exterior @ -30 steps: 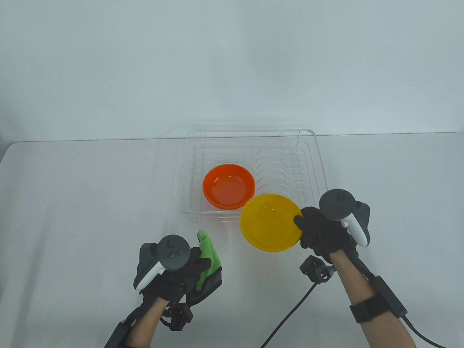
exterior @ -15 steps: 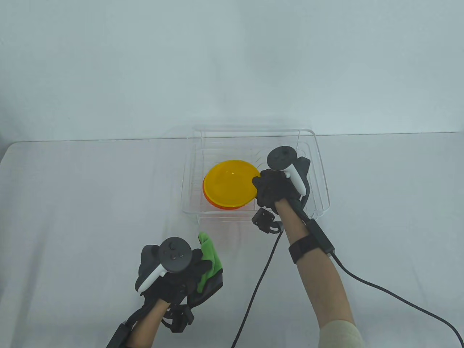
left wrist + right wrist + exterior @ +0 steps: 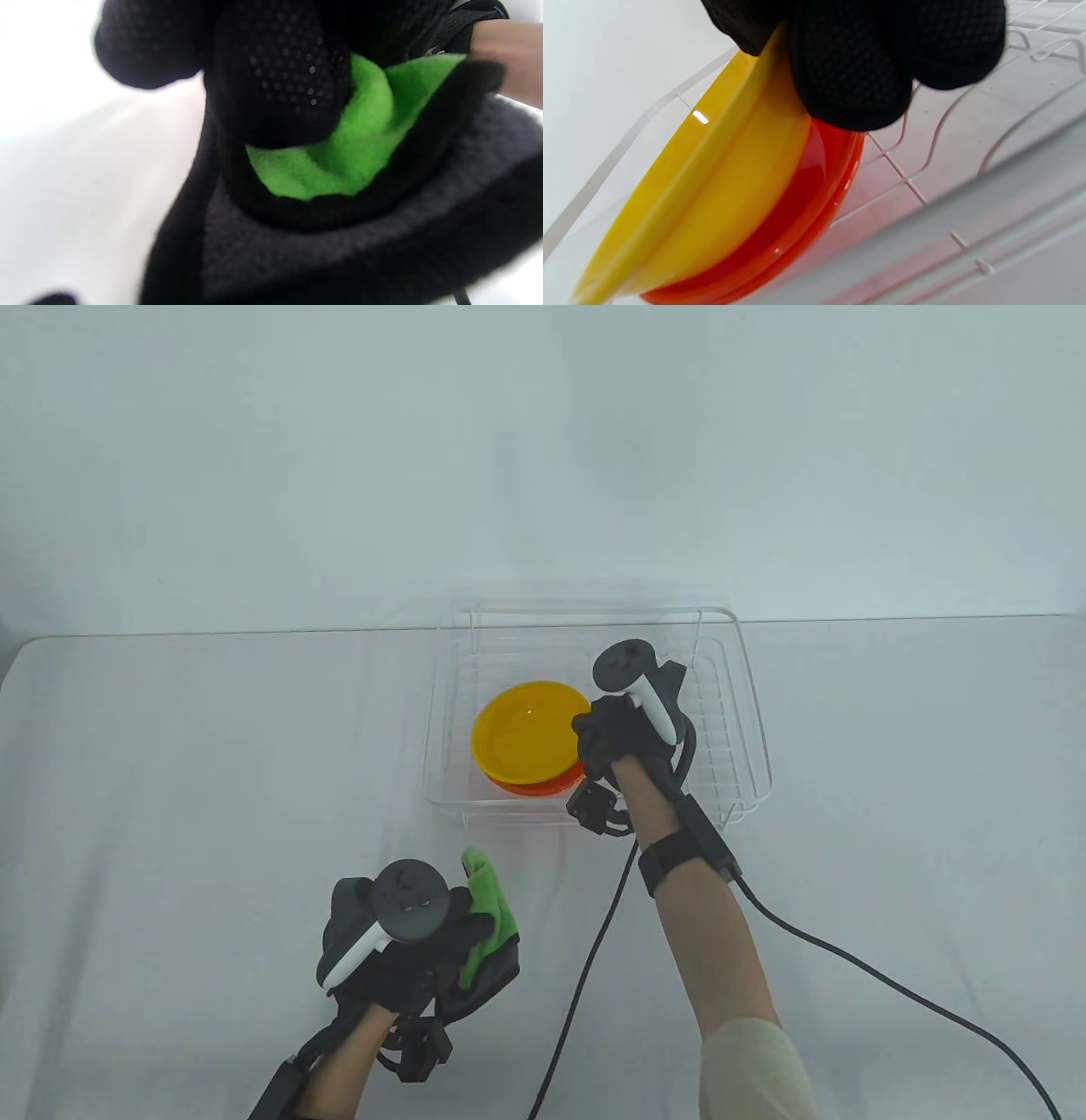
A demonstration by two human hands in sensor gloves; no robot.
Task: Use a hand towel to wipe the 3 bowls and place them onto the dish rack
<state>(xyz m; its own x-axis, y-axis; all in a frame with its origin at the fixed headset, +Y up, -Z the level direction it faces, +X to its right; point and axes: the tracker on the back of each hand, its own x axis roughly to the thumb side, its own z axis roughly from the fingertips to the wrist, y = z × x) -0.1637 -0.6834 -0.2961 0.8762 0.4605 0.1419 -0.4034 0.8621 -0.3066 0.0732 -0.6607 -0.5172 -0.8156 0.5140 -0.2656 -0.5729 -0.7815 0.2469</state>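
The yellow bowl is pinched at its right rim by the right hand and tilted inside the orange bowl in the clear dish rack. The green hand towel is gripped by the left hand at the near left of the table.

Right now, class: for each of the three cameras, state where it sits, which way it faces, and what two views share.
Table view: above the near edge, looking down at the dish rack; both gloved hands show.
Left wrist view: on the left wrist, facing the left hand gripping the green towel.
Right wrist view: on the right wrist, facing the right hand pinching the yellow bowl in the orange bowl.
Shared: table and right wrist views show both bowls.
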